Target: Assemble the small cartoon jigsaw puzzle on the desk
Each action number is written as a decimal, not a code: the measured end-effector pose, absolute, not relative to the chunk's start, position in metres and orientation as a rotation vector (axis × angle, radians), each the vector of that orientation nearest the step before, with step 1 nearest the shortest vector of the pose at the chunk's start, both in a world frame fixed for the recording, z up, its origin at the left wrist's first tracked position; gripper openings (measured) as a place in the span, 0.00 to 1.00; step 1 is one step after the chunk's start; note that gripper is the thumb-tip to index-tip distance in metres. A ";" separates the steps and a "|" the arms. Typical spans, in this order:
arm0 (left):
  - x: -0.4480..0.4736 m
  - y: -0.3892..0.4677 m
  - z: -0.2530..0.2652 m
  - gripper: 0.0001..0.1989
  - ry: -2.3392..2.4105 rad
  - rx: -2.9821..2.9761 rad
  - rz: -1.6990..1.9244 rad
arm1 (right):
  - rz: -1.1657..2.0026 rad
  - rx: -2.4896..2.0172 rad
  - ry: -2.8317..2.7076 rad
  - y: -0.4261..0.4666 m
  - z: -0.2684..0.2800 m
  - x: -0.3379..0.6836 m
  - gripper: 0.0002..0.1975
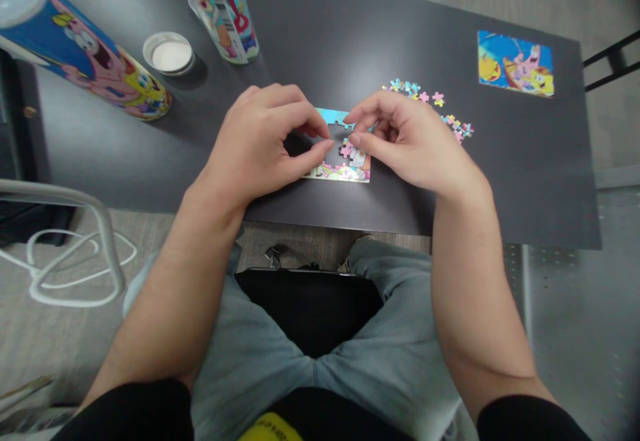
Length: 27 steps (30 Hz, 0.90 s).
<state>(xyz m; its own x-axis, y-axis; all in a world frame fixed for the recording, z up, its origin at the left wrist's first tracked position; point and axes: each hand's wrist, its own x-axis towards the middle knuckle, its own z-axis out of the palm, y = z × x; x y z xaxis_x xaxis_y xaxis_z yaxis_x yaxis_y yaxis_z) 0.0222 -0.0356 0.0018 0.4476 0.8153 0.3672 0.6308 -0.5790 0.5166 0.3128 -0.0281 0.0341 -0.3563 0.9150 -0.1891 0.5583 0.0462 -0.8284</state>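
A small part-built jigsaw puzzle (pixel 345 171) lies on the dark table (pixel 320 47) near its front edge. My left hand (pixel 260 142) rests over the puzzle's left side, thumb and fingers pinched together at its middle. My right hand (pixel 405 141) sits over its right side, fingertips meeting the left hand's above a pink piece (pixel 346 151) in the puzzle. Whether either hand grips a loose piece is hidden by the fingers. Loose pink and blue pieces (pixel 435 104) lie scattered just behind my right hand.
A finished cartoon puzzle (pixel 515 63) lies at the table's far right. Two printed cartoon tubes stand or lie at the back left, one on its side (pixel 85 54), one upright (pixel 223 7), with a white lid (pixel 169 54) between them. A metal chair frame (pixel 75 227) is on the left.
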 end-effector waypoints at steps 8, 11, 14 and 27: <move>0.026 -0.039 0.009 0.09 1.270 2.481 0.765 | 0.950 -1.425 -2.036 -0.026 0.025 0.315 0.21; 0.028 -0.041 0.015 0.12 1.282 2.466 0.689 | 0.881 -1.311 -2.090 -0.025 0.021 0.319 0.20; 0.028 -0.040 0.014 0.09 1.283 2.400 0.702 | 0.895 -1.294 -2.159 -0.026 0.022 0.317 0.16; 0.027 -0.039 0.011 0.11 1.262 2.485 0.694 | 0.921 -1.422 -2.153 -0.030 0.035 0.308 0.14</move>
